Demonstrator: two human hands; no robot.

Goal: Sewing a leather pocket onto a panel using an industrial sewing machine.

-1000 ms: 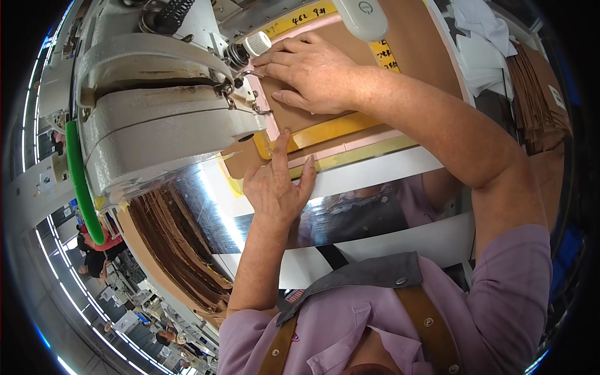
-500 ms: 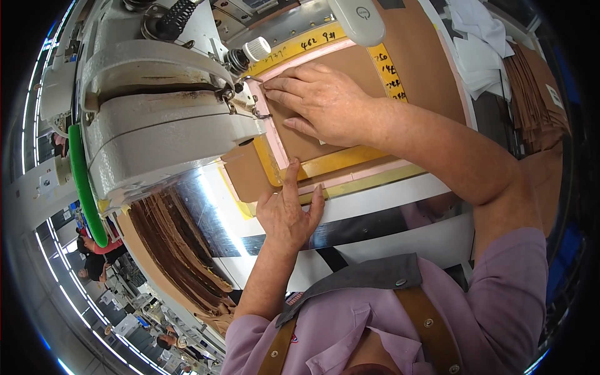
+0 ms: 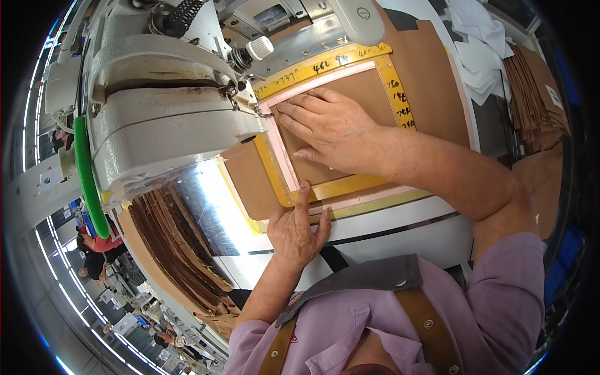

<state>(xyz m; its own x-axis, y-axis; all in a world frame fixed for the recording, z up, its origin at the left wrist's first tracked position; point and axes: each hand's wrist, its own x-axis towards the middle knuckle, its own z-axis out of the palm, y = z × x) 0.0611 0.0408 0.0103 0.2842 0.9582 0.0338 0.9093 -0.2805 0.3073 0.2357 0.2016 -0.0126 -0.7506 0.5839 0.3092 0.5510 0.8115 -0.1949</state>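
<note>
A brown sheet (image 3: 350, 94), of leather or similar material, lies beneath a yellow frame (image 3: 399, 94) with handwritten marks. Pink strips (image 3: 284, 159) run along the frame's inner edge. My right hand (image 3: 334, 128) rests flat on the sheet inside the frame, fingers extended, the fingertips close to the needle area of a sewing machine (image 3: 175, 119). At the frame's near left corner, my left hand (image 3: 297, 234) touches down with its outstretched index finger, thumb spread away and other fingers curled. Neither hand grasps anything. The needle's tip is hard to make out.
A stack of brown pieces (image 3: 169, 250) lies at the left, below the machine head. Farther right are more brown pieces (image 3: 525, 94) and white sheets (image 3: 478, 59). A white rounded device (image 3: 361, 22) overhangs the far edge. Other people work in the left background.
The brown sheet and yellow frame have shifted toward me and slightly right, past the machine head. Both hands have moved along with them, keeping nearly the same pose.
</note>
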